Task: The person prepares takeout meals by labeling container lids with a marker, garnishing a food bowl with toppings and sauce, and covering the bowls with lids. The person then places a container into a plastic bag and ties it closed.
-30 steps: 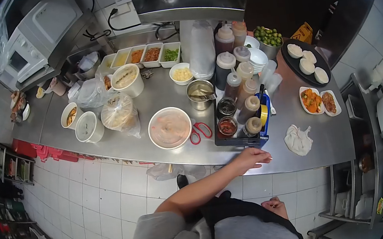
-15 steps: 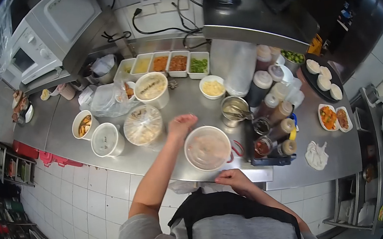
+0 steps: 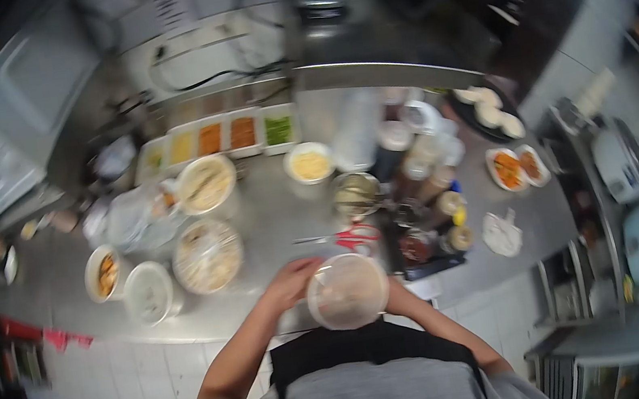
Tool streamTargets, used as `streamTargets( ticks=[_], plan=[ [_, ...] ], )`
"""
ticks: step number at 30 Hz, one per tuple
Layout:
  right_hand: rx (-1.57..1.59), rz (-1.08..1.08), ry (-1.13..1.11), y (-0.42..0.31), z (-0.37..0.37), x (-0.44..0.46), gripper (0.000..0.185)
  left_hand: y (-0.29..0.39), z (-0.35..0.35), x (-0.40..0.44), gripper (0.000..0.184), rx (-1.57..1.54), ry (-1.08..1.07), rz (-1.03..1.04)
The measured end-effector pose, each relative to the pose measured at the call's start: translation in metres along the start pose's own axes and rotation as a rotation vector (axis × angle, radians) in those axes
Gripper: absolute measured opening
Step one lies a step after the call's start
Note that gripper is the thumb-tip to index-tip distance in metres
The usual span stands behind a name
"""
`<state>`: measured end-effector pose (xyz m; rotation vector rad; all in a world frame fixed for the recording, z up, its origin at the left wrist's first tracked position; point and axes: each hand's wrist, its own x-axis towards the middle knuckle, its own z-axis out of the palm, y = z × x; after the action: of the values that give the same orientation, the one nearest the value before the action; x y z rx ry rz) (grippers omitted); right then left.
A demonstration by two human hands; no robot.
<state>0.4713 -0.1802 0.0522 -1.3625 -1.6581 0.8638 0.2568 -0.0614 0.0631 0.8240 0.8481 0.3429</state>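
Holding up a round lidded tub [image 3: 348,291] between both hands, on the body side of the red scissors [image 3: 357,236]. Gripping the tub's left side with the left hand [image 3: 295,279], fingers bent and together, arm reaching forward. Keeping the right hand [image 3: 396,295] against its other side, elbow bent. Cannot tell about the right fingers, hidden by the tub. Past the scissors, a steel pot [image 3: 357,193].
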Motion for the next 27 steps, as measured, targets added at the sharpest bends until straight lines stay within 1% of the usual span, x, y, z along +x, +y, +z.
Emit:
streamTargets(
  ticks=[1, 2, 3, 4, 5, 6, 7, 9, 10, 11, 13, 14, 15, 16, 17, 18, 19, 20, 21, 23, 24, 25, 26, 27],
  plan=[
    [-0.144, 0.057, -0.177, 0.008, -0.003, -0.005, 0.031, -0.009, -0.005, 0.001, 0.029, 0.011, 0.064, 0.024],
    [-0.277, 0.121, -0.361, 0.017, -0.011, -0.009, 0.031, -0.009, -0.008, -0.007, 0.025, 0.094, 0.099, 0.106],
    [-0.461, 0.368, -0.591, -0.017, -0.036, -0.006, 0.030, -0.011, -0.015, -0.015, 0.023, 0.301, 0.173, 0.224],
    [-0.341, 0.347, -0.592, -0.043, -0.065, -0.006, 0.026, -0.018, -0.031, -0.016, 0.025, 0.305, 0.238, 0.315],
    [-0.219, 0.315, -0.601, -0.067, -0.093, -0.004, 0.023, -0.015, -0.045, -0.022, 0.030, 0.266, 0.310, 0.326],
    [-0.015, 0.346, -0.472, -0.098, -0.123, -0.002, 0.020, 0.002, -0.033, -0.036, 0.038, 0.119, 0.407, 0.345],
    [0.185, 0.364, -0.345, -0.115, -0.155, 0.000, 0.018, 0.011, -0.026, -0.039, 0.038, 0.113, 0.404, 0.344],
    [0.436, 0.317, -0.093, -0.103, -0.208, 0.003, 0.022, 0.021, -0.015, -0.043, 0.043, 0.002, 0.228, 0.427],
    [0.252, 0.306, 0.096, -0.090, -0.224, 0.017, 0.022, 0.024, -0.001, -0.042, 0.044, 0.065, 0.231, 0.420],
    [0.064, 0.289, 0.287, -0.069, -0.240, 0.030, 0.021, 0.022, 0.006, -0.042, 0.044, 0.063, 0.226, 0.422],
    [-0.170, 0.248, 0.526, 0.029, -0.255, 0.053, 0.026, 0.011, 0.019, -0.038, 0.041, 0.389, 0.318, 0.420],
    [-0.337, 0.265, 0.518, 0.075, -0.252, 0.058, 0.029, -0.003, 0.017, -0.033, 0.035, 0.289, 0.428, 0.444],
    [-0.503, 0.285, 0.506, 0.104, -0.247, 0.064, 0.033, -0.014, 0.012, -0.034, 0.034, 0.233, 0.480, 0.415],
    [-0.518, 0.312, 0.457, 0.111, -0.241, 0.068, 0.038, -0.023, 0.011, -0.033, 0.034, 0.176, 0.536, 0.386],
    [-0.530, 0.339, 0.401, 0.114, -0.235, 0.071, 0.043, -0.027, 0.018, -0.030, 0.034, 0.176, 0.526, 0.391],
    [-0.535, 0.338, 0.404, 0.115, -0.232, 0.071, 0.043, -0.031, 0.024, -0.029, 0.033, 0.063, 0.604, 0.490],
    [-0.519, 0.252, 0.516, 0.116, -0.230, 0.072, 0.040, -0.036, 0.028, -0.030, 0.033, -0.052, 0.687, 0.588],
    [-0.497, 0.164, 0.622, 0.116, -0.228, 0.074, 0.037, -0.048, 0.016, -0.022, 0.040, -0.093, 0.738, 0.589],
    [-0.491, 0.158, 0.610, 0.106, -0.230, 0.076, 0.037, -0.049, 0.020, -0.022, 0.040, -0.096, 0.753, 0.590],
    [0.183, -0.088, 0.879, 0.048, -0.239, 0.080, 0.022, -0.039, 0.038, -0.018, 0.048, 0.210, 1.137, 0.705],
    [0.525, -0.205, 0.823, 0.023, -0.240, 0.082, 0.016, -0.019, 0.066, -0.031, 0.053, 0.355, 1.150, 0.745],
    [0.867, -0.313, 0.747, -0.006, -0.238, 0.082, 0.013, -0.007, 0.080, -0.036, 0.053, 0.528, 1.165, 0.868],
    [0.951, -0.249, 0.631, -0.043, -0.227, 0.078, 0.010, 0.001, 0.091, -0.041, 0.052, 0.707, 1.178, 0.977],
    [0.987, -0.247, 0.408, -0.055, -0.211, 0.074, 0.013, 0.011, 0.105, -0.049, 0.054, 0.814, 0.947, 0.937]
  ],
)
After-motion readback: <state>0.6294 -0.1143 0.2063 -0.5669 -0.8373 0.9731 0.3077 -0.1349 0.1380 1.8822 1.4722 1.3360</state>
